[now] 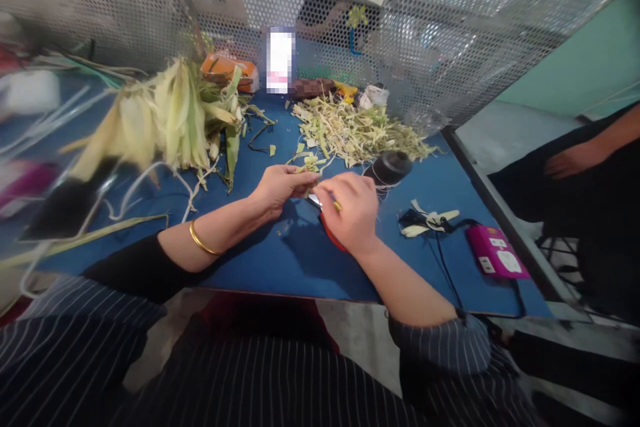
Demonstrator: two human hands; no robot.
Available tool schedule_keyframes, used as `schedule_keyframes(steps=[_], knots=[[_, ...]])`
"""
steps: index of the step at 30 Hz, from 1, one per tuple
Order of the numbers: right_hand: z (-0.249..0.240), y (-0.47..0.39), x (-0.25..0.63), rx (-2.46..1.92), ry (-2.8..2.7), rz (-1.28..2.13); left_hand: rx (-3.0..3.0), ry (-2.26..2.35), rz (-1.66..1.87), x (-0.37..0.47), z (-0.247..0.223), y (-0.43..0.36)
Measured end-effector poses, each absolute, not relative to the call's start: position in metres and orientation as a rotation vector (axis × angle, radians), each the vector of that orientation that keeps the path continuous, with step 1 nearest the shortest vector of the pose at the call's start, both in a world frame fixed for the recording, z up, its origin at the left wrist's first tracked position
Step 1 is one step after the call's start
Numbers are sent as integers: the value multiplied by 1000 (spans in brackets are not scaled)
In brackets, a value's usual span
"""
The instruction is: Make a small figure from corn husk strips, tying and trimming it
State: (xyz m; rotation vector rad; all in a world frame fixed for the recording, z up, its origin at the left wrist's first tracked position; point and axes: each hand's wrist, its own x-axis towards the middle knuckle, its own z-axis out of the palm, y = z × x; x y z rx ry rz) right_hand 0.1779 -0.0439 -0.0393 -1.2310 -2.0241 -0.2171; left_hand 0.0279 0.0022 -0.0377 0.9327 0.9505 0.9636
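Over the blue table, my left hand [280, 188] pinches a small cluster of pale green corn husk strips [312, 161] between thumb and fingers. My right hand [351, 208] is closed around red-handled scissors [332, 235], whose metal blades point at the husk cluster; a small yellow piece shows by its fingers. The two hands almost meet, and the right one partly hides the handles. Just behind my right hand stands a spool of black thread [390, 167]. Beyond both hands lies a heap of husk scraps [350, 127].
A large bunch of corn husks [175, 113] lies at the left. A lit phone [281, 60] leans at the back near an orange packet [230, 72]. To the right is a magenta power socket box [495, 252] with a black cord. Another person's hand [570, 163] shows at far right.
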Motion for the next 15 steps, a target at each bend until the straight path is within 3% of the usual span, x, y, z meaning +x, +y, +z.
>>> schedule_keyframes(steps=[3,8,15], knots=[[-36,-34,187,-1298,-1641,131,1041,945,896,27,-37,2],[-41,-22,192,-1244,-1521,798,1181,943,802,29,-38,-3],[-45,-25,185,-1251,-1242,1047,1344,972,741,28,-36,-3]])
